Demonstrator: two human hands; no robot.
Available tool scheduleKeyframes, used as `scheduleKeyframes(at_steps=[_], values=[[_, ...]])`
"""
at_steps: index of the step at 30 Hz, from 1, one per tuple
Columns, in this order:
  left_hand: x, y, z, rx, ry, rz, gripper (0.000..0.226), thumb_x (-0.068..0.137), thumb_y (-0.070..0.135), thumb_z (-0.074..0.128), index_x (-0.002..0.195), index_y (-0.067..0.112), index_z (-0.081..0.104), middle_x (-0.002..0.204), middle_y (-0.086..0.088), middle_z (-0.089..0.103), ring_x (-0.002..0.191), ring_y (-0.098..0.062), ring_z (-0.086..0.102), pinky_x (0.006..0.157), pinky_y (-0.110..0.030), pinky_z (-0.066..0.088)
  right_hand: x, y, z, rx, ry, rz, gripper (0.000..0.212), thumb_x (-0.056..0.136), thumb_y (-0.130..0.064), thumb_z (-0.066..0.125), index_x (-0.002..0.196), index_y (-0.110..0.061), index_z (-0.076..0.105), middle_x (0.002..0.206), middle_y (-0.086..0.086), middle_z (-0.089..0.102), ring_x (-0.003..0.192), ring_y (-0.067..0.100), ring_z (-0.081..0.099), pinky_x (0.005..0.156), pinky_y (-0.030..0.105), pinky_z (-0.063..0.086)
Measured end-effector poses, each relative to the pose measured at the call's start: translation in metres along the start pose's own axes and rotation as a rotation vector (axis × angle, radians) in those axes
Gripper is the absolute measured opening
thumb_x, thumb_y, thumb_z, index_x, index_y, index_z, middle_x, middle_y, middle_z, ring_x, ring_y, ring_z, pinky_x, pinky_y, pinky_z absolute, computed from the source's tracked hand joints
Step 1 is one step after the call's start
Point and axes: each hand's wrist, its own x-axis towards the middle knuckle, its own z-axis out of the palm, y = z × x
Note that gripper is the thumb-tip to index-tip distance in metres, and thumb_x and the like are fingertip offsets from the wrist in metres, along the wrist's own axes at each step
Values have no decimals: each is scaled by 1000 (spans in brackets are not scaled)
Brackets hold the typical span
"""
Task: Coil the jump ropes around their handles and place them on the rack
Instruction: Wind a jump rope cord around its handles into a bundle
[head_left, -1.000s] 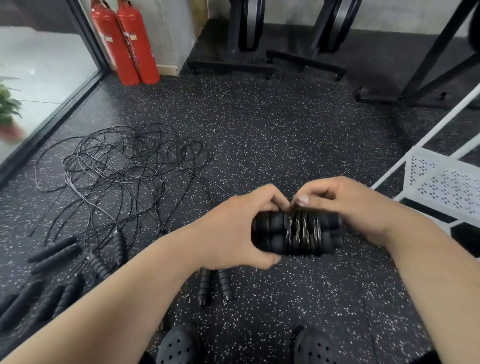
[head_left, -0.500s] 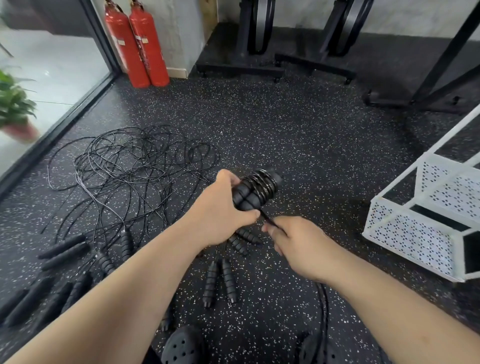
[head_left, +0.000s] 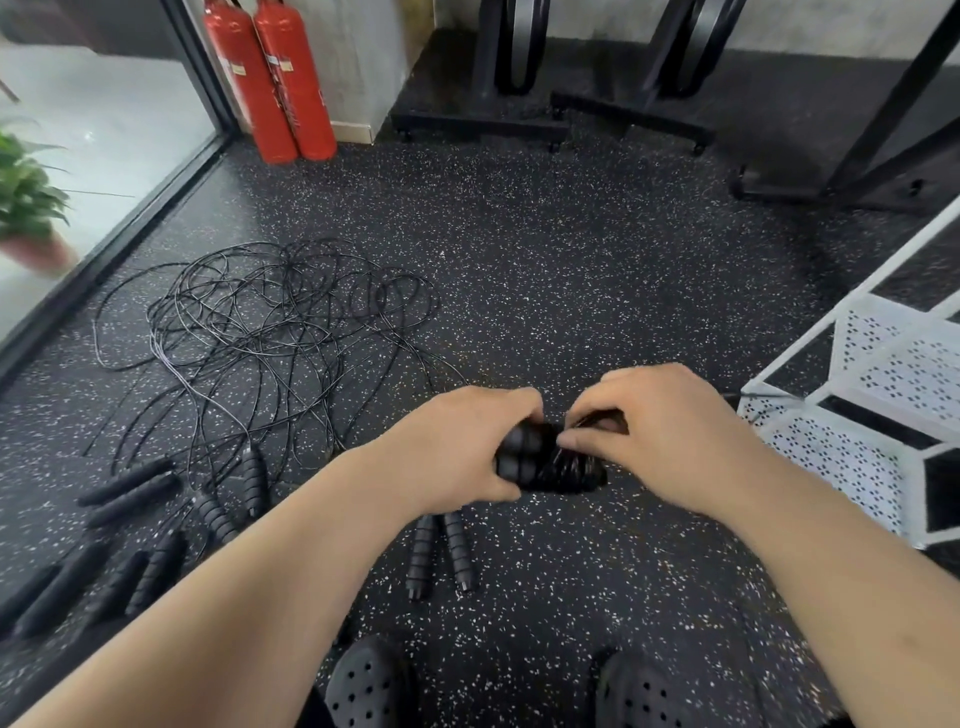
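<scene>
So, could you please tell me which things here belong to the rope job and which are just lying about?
Job: coiled rope bundle in left hand and right hand; tangled ropes; loose handles; white rack.
Lying about: fire extinguishers; potted plant.

Right grip (head_left: 660, 431) has come back up from below the handle bundle (head_left: 540, 465), where half a second ago it was pulling the rope end toward the body. It now pinches at the coil on the bundle's right end. The bundle in the left grip (head_left: 462, 447) has swung from tilted up-and-away to level, much as it lay a second ago.
</scene>
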Motion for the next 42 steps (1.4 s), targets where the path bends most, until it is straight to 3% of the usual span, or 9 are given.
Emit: scheduleKeyframes(at_steps=[10, 15, 18, 20, 23, 29, 34, 37, 42], values=[[-11, 19, -12, -258, -93, 126, 58, 75, 29, 93, 110, 45, 49, 97, 15, 66, 93, -5, 59, 78, -20, 45, 2, 34, -19, 664, -270, 99, 21, 81, -45, 86, 96, -29, 83, 98, -4, 80, 97, 18, 74, 96, 41, 55], [-14, 19, -22, -574, -56, 108, 61, 75, 19, 97, 118, 34, 56, 111, 13, 74, 105, -11, 68, 102, -37, 51, 3, 26, -16, 958, -223, 171, 30, 93, -47, 71, 92, -17, 78, 87, 9, 73, 80, 18, 65, 77, 36, 52], [-15, 15, -26, -713, 0, 62, 56, 79, 14, 94, 119, 27, 57, 114, 4, 77, 111, -21, 72, 106, -52, 54, 7, 14, 1, 1106, -155, 315, 28, 102, -42, 67, 93, -17, 77, 94, 1, 78, 94, 21, 71, 99, 45, 50], [-14, 12, -25, -782, 28, 9, 53, 82, 16, 92, 120, 26, 57, 112, 3, 78, 108, -27, 75, 100, -57, 58, 10, 6, 18, 1074, -115, 439, 22, 107, -21, 58, 101, -12, 77, 97, 9, 80, 97, 29, 73, 109, 54, 48], [-9, 10, -19, -774, 92, -75, 51, 86, 24, 90, 122, 28, 55, 106, 11, 79, 100, -16, 77, 95, -48, 62, 13, -5, 38, 1026, -91, 580, 26, 108, -12, 44, 93, -8, 64, 63, 5, 65, 61, 23, 55, 83, 48, 54], [5, -7, -6, -554, 230, -249, 63, 83, 46, 89, 125, 32, 45, 113, 13, 70, 99, -4, 67, 82, -27, 50, 8, -22, 45, 467, -168, 311, 34, 113, -30, 45, 79, -29, 52, 71, -8, 60, 57, 9, 52, 53, 27, 34], [9, -13, 2, -377, 216, -335, 67, 86, 51, 86, 128, 27, 41, 104, 15, 60, 87, -2, 58, 67, -22, 42, -4, -26, 39, -39, -192, 141, 24, 113, -42, 40, 114, -31, 61, 88, -3, 66, 76, 22, 66, 68, 40, 57], [9, -20, 2, -284, 168, -363, 67, 84, 52, 88, 124, 22, 44, 95, 9, 60, 79, -6, 57, 60, -26, 38, -11, -32, 23, -229, -138, 39, 28, 111, -50, 39, 112, -34, 61, 91, -9, 65, 81, 21, 65, 67, 36, 53], [8, -18, 4, -146, 32, -191, 72, 72, 56, 95, 124, 29, 53, 100, 12, 63, 94, -13, 61, 80, -34, 50, -5, -23, 7, -321, -49, -86, 36, 105, -61, 40, 110, -40, 69, 91, -15, 60, 88, 10, 61, 79, 34, 48]])
